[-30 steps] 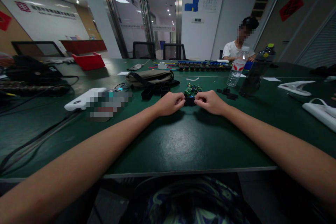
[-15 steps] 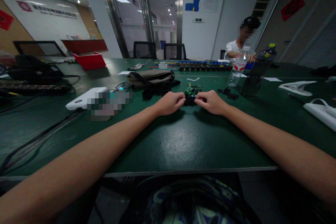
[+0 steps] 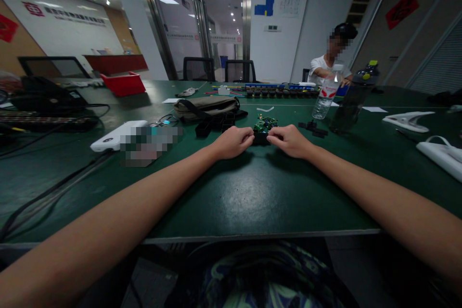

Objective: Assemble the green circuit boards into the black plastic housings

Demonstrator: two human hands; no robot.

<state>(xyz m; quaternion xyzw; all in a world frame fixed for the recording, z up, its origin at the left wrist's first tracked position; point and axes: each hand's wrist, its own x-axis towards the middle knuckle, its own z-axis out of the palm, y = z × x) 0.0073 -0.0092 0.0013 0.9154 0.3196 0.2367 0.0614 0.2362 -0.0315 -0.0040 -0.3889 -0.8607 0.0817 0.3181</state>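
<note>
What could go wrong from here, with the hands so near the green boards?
The left hand and right hand seem to pinch the black part at opposite ends; it might slip if one loosens. The green boards lie just behind it and could be knocked. The small black pieces beside the right hand might be swept aside if it moves outward.

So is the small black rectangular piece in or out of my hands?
In: left hand and right hand pinch the piece at opposite ends.
</note>
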